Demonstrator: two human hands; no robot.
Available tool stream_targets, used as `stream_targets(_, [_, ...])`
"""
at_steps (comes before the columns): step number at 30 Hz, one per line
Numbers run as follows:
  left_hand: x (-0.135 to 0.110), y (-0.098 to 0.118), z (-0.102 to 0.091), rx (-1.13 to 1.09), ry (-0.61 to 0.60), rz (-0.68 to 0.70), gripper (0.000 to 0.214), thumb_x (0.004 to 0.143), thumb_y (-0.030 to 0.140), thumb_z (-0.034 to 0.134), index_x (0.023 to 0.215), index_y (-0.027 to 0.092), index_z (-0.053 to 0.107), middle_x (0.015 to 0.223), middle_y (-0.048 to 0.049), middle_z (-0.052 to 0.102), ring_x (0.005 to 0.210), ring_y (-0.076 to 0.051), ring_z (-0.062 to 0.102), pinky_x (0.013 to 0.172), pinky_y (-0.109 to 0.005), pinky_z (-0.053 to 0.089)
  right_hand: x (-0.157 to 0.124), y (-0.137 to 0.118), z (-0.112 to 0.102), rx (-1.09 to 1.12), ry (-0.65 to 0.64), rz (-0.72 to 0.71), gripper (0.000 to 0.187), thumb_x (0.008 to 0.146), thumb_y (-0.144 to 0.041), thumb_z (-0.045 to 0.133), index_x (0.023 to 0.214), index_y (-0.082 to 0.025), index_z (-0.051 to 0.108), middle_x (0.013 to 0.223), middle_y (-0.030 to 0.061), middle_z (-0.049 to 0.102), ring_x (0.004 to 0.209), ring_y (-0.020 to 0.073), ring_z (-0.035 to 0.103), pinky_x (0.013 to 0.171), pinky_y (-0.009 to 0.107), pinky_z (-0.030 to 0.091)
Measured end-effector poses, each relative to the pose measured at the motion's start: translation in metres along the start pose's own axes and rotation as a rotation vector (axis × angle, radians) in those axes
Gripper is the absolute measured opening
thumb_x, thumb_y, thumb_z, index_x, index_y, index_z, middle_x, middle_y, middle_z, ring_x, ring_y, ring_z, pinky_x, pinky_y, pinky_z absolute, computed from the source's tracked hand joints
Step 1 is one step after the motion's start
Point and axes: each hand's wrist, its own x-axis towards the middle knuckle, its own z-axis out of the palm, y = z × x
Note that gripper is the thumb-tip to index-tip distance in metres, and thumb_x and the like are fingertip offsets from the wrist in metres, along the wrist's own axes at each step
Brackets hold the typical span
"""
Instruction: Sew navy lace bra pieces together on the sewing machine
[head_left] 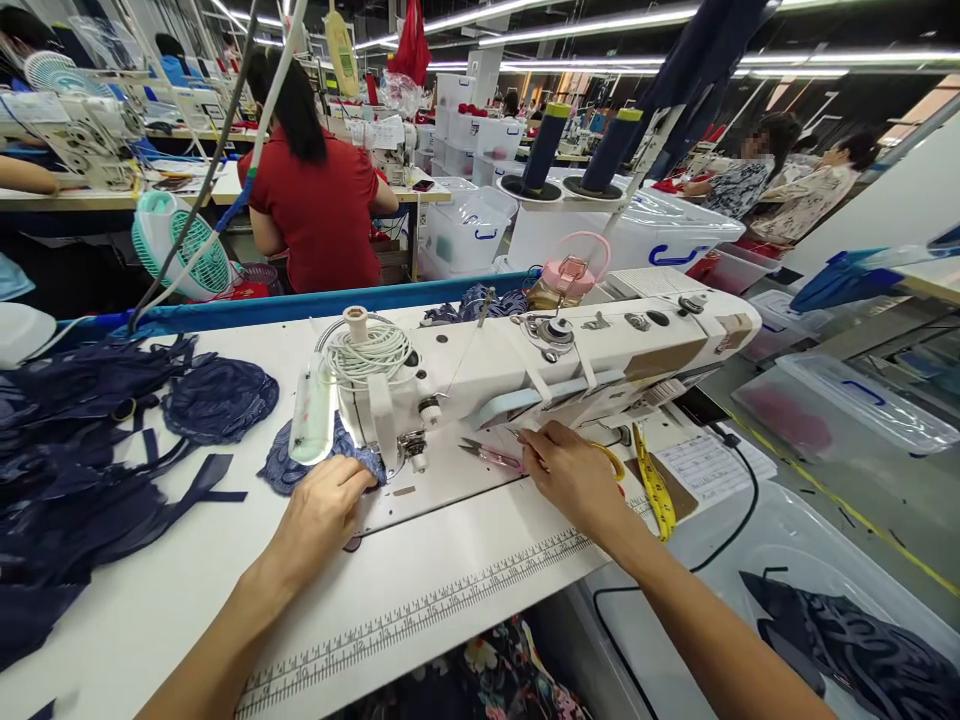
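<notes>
Close by the needle of the white sewing machine [442, 385], my left hand [330, 500] presses its closed fingers on a navy lace fabric piece [281, 460]. Part of that piece lies behind the machine's head and under my fingers. My right hand [566, 470] is on the machine bed, right of the needle, with fingers curled into a pinch. Pink-handled thread snips [495, 455] lie with blades pointing left, their handle end meeting my right fingertips. Whether the fingers grip them is hidden. Yellow-handled scissors [609, 460] are partly behind my right hand.
Navy garments [75, 450] pile up at the left. A yellow tape measure [654, 485], a paper sheet [709, 470] and a phone [701, 408] with a cable lie at the right. Thread cones [546, 150] stand behind the machine. A clear bin [712, 620] is below right. Co-workers sit beyond.
</notes>
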Motion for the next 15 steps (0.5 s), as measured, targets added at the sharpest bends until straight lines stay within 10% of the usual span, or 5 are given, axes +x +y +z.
stream_targets(6, [-0.001,0.000,-0.001,-0.016,-0.023,-0.018,0.040,0.072,-0.009,0.038,0.090,0.018,0.062,0.083,-0.0047,0.063,0.079,-0.019,0.057,0.069,-0.029,0.044,0.017,-0.005,0.004,-0.048,-0.028,0.107,0.028,0.088,-0.004,0.041,0.102,-0.003,0.065,0.091,0.0200,0.063,0.085,0.0272,0.062,0.052,0.026,0.030])
stream_targets(15, [0.000,-0.001,-0.001,-0.034,-0.033,-0.011,0.040,0.073,-0.009,0.037,0.091,0.016,0.062,0.082,-0.0055,0.063,0.080,-0.019,0.057,0.069,-0.029,0.045,0.005,-0.006,-0.005,-0.030,-0.011,0.098,0.030,0.097,-0.021,0.037,0.099,-0.013,0.066,0.094,0.0126,0.064,0.075,0.0215,0.065,0.049,0.028,0.020])
